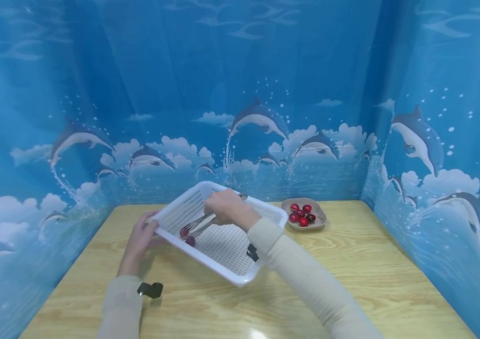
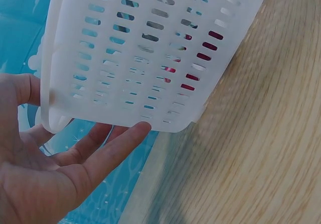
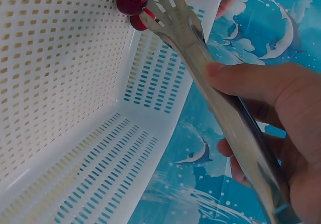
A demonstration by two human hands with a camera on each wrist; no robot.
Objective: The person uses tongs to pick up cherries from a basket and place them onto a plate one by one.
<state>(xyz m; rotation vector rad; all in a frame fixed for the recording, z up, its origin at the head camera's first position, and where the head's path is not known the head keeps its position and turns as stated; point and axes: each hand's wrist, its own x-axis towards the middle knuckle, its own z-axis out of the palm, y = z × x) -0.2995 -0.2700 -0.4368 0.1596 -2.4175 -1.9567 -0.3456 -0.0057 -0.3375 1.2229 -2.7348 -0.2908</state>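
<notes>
A white perforated plastic basket (image 1: 199, 257) is held tilted over the wooden table. At its left corner my left hand (image 1: 139, 238) grips it, thumb over the rim and fingers spread beneath and along the side wall (image 2: 125, 48). My right hand (image 1: 226, 207) reaches over the basket and holds metal food tongs (image 3: 220, 108), thumb on one arm and fingers curled round the other. Two dark red cherries, one (image 1: 184, 232) beside another (image 1: 190, 241), lie in the basket's left end. The slotted tong heads are right at them; in the right wrist view they overlap the front cherry (image 3: 131, 2).
Behind the basket's right end, a small beige dish (image 1: 323, 219) holds several red cherries (image 1: 303, 221). The wood-grain table (image 1: 341, 263) is bordered by blue curtains (image 1: 180, 94) printed with dolphins. Dark wrist straps (image 1: 150, 289) sit on both sleeves.
</notes>
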